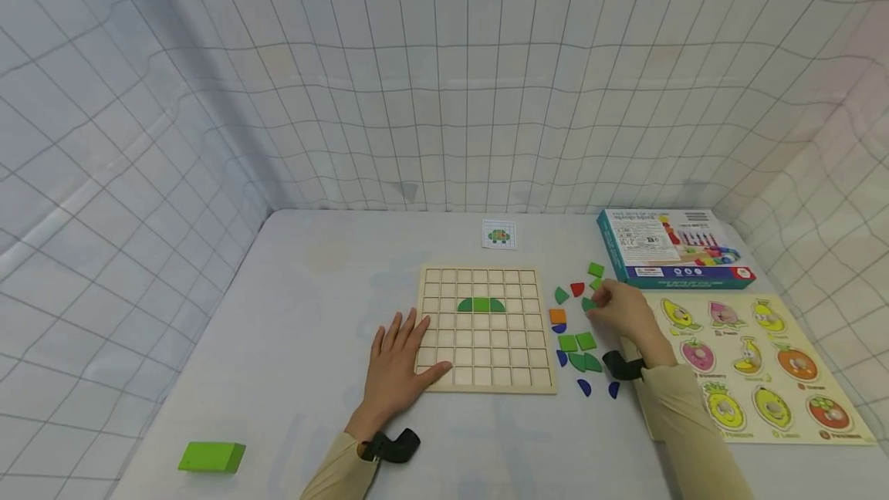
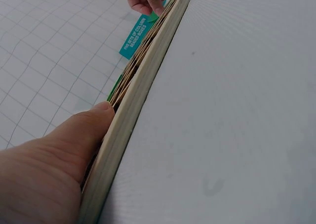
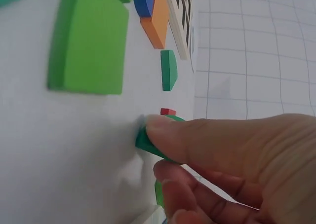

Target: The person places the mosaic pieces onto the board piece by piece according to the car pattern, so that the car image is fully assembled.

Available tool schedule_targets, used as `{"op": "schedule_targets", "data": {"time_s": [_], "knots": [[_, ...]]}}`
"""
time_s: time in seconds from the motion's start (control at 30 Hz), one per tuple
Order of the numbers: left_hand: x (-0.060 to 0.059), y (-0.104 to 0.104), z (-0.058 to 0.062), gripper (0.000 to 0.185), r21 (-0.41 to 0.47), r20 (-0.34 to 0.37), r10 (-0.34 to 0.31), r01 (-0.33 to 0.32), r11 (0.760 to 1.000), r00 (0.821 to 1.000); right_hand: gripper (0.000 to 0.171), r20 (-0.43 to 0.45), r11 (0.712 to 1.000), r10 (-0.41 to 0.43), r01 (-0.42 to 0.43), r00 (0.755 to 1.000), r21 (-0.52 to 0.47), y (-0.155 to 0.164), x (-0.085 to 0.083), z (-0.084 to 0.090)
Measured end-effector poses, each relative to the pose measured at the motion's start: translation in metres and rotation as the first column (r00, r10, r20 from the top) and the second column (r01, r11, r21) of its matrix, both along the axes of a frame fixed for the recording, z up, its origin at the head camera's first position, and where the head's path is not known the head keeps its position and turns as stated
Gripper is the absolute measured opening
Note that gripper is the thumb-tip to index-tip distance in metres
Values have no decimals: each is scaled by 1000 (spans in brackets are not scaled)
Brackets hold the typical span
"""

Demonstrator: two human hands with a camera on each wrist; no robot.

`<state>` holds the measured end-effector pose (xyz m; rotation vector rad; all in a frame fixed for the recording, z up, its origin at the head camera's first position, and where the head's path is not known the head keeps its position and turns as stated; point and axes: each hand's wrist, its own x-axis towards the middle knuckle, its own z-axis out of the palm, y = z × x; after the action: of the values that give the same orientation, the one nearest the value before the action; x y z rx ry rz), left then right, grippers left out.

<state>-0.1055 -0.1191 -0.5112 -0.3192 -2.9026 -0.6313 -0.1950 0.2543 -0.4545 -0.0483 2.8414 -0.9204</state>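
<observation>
- A white table (image 1: 299,292) stands inside walls of white gridded cloth; everything below is placed relative to the wooden grid board (image 1: 482,328) at its middle.
- Right of the board lies a fruit puzzle (image 1: 753,365), and beyond that puzzle a teal box (image 1: 670,247).
- On the board, a row of three green pieces (image 1: 481,305) forms a low dome in the upper middle cells.
- The left hand (image 1: 399,369) lies flat and open, fingers spread over the board's near left corner, steadying it.
- Just right of the board are loose pieces: green, blue, red and an orange piece (image 1: 558,316).
- The right hand (image 1: 625,313) is among them, thumb and fingertips pinching a small dark green piece (image 3: 148,142) that lies against the table.
- To do this well, I judge the pinch should grip the piece's edges firmly, lift straight up clear of its neighbours, and the left hand should keep the board from sliding.
- A small pattern card (image 1: 498,234) lies beyond the board.
</observation>
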Motion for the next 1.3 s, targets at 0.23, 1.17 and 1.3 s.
{"op": "schedule_targets", "data": {"time_s": [0.23,1.17,1.3], "knots": [[0,2,1,82,4,-24,1,-1,1000,1000,17,-43,1000,0,0,999,-18,-2,2,-3],[0,2,0,83,0,-10,7,-7,1000,1000,9,-228,917,283,-333,932,-222,-113,21,-10],[-1,1,-1,83,1,-5,8,-8,1000,1000,7,-210,899,324,-369,923,-237,-131,18,-10]]}}
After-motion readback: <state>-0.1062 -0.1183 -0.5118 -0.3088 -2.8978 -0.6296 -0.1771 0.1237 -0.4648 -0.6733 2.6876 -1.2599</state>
